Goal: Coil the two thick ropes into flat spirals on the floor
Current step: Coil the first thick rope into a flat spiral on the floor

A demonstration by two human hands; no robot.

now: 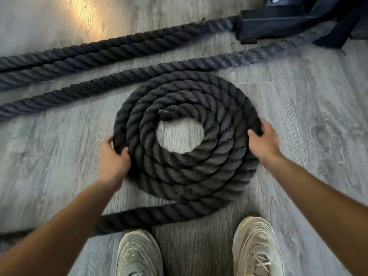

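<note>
Nearest the camera, two pale sneakers, the left shoe (pixel 139 253) and the right shoe (pixel 256 246), stand on the grey wood-grain floor (pixel 318 120), just short of the coiled rope (pixel 185 140), which serves as the landmark here. A loose tail (pixel 151 216) of that rope leaves the coil's near edge and runs off to the left, passing directly in front of the shoes and under the left forearm. The coil itself lies flat as a spiral of about four turns, with a round patch of bare floor at its centre and the rope's inner end (pixel 166 114) showing at the far side of that hole. The left hand (pixel 114 158) grips the coil's outer turn on its left edge, fingers curled over the rope; the right hand (pixel 262 140) grips the outer turn on the right edge, thumb and fingers wrapped around it. Bare floor lies open to the right of the coil and to its near left. Beyond the coil, one straight rope run (pixel 111 84) passes just behind its far edge, and two more rope runs (pixel 95 54) lie side by side farther back. Behind the coil to the right sits a dark metal frame base (pixel 288 20), where the ropes lead.
</note>
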